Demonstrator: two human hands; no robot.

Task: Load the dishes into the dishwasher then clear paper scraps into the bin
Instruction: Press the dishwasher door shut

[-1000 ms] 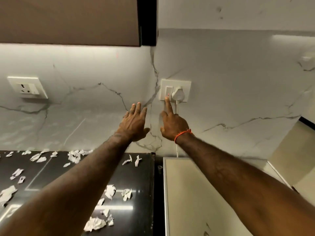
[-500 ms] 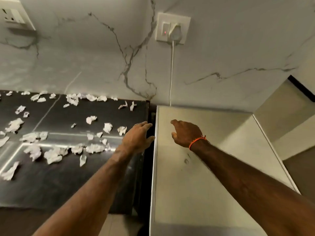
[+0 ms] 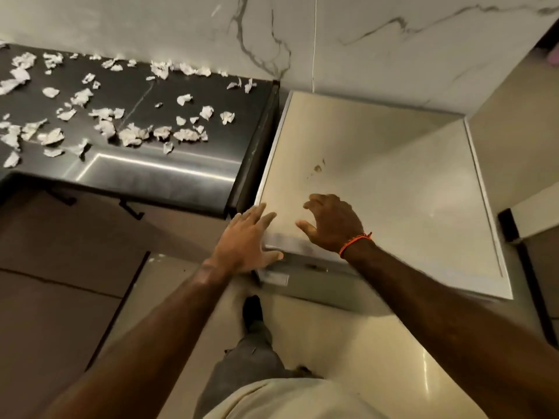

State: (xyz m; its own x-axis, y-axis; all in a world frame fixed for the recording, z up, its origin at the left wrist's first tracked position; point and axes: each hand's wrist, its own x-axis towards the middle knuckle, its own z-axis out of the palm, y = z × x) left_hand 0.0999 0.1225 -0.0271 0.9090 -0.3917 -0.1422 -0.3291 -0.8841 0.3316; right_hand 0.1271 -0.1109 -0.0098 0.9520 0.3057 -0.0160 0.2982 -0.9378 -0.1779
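A white dishwasher (image 3: 393, 192) stands to the right of the black counter, seen from above with its flat top showing. My left hand (image 3: 246, 240) is spread open over its front left corner, thumb near the front edge. My right hand (image 3: 331, 225), with an orange wrist thread, hovers over the front edge of the top with fingers loosely curved, holding nothing. Several torn white paper scraps (image 3: 133, 136) lie scattered over the black counter (image 3: 181, 179). No dishes or bin are in view.
A white cable (image 3: 314, 40) runs down the marble wall (image 3: 393, 49) behind the dishwasher. Brown cabinet fronts (image 3: 75, 252) sit below the counter. My leg and dark foot (image 3: 252, 313) stand on the pale floor in front. A dark-edged cabinet (image 3: 514, 231) flanks the right side.
My right hand left the wall switch and both hands came down from the wall to the dishwasher's front edge. The view tilted down, so the socket is out of frame.
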